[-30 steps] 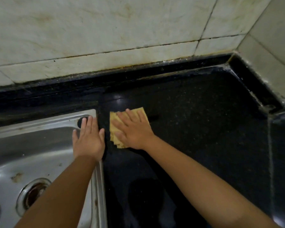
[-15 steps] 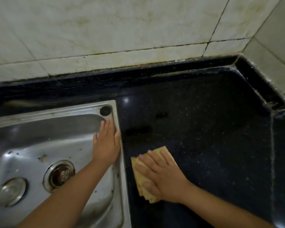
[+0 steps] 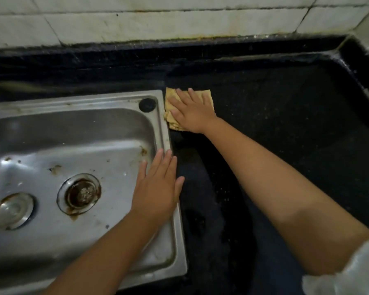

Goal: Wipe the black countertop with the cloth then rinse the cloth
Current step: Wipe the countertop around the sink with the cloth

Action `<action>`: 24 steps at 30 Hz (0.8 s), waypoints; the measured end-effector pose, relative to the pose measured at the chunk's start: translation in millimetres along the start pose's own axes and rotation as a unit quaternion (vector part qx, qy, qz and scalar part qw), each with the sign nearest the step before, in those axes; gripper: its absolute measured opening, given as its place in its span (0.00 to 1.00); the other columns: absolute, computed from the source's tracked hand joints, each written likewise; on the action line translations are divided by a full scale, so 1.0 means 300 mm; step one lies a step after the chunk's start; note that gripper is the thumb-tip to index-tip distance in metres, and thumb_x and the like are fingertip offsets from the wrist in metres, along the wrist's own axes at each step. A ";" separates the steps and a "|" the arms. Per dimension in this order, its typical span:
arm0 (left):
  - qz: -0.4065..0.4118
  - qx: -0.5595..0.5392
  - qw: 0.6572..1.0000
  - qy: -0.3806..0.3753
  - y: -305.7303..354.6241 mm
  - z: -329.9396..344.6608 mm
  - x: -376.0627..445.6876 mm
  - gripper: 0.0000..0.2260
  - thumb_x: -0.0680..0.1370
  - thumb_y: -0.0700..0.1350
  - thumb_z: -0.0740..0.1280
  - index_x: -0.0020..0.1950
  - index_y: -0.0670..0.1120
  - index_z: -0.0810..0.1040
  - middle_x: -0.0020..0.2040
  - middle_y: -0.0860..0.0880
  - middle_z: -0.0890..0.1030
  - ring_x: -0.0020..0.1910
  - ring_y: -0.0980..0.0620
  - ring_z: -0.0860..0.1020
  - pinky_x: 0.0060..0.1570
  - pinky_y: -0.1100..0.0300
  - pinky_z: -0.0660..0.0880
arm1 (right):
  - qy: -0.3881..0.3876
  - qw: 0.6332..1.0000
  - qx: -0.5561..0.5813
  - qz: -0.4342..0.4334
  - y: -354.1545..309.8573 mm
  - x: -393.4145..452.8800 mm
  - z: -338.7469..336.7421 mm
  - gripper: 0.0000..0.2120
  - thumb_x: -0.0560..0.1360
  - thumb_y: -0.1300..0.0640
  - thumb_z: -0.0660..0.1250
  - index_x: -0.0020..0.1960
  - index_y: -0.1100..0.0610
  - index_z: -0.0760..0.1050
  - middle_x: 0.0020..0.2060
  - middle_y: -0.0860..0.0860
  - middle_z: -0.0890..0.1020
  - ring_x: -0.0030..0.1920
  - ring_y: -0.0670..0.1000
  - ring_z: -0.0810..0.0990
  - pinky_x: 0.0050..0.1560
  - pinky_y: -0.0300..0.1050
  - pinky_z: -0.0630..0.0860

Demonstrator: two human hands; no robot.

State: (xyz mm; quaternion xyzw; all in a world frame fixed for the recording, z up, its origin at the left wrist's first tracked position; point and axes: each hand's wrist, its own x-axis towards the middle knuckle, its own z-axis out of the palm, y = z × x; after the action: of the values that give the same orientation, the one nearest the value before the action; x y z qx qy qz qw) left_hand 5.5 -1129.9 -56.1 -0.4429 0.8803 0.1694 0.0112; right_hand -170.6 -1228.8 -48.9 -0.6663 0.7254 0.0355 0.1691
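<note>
Head view, items as seen:
- Bench (image 3: 285,128): black, speckled surface, bounded at the back and right by a raised black edge under pale wall tiles (image 3: 179,24).
- Cloth (image 3: 173,99): yellow, folded, lying flat on the bench just beside the sink's back right corner.
- Right hand (image 3: 192,112): palm down on the cloth, fingers (image 3: 193,95) straight and slightly spread, pressing it to the bench.
- Left hand (image 3: 156,188): flat on the sink's right rim, fingers straight and close together, thumb out over the bench; holds nothing.
- Sink (image 3: 162,124): stainless steel, stained, set into the bench at left.
- Drain (image 3: 79,193): rusty ring in the basin floor; a round metal fitting (image 3: 13,210) lies left of it.
</note>
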 end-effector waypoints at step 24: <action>-0.100 0.055 0.991 0.067 0.079 0.059 -0.545 0.28 0.82 0.53 0.43 0.64 0.36 0.73 0.63 0.39 0.76 0.64 0.42 0.72 0.56 0.40 0.68 | 0.003 0.986 0.011 0.166 0.268 -0.979 0.220 0.28 0.77 0.40 0.32 0.75 0.45 0.45 0.76 0.45 0.45 0.76 0.53 0.44 0.72 0.57 0.44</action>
State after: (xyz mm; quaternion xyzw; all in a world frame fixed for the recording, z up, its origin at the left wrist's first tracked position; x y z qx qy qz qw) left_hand 84.0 -984.5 -38.1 -0.5381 0.8382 0.0885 -0.0065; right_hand -220.1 -921.4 -39.0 -0.5350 0.8267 0.0531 0.1661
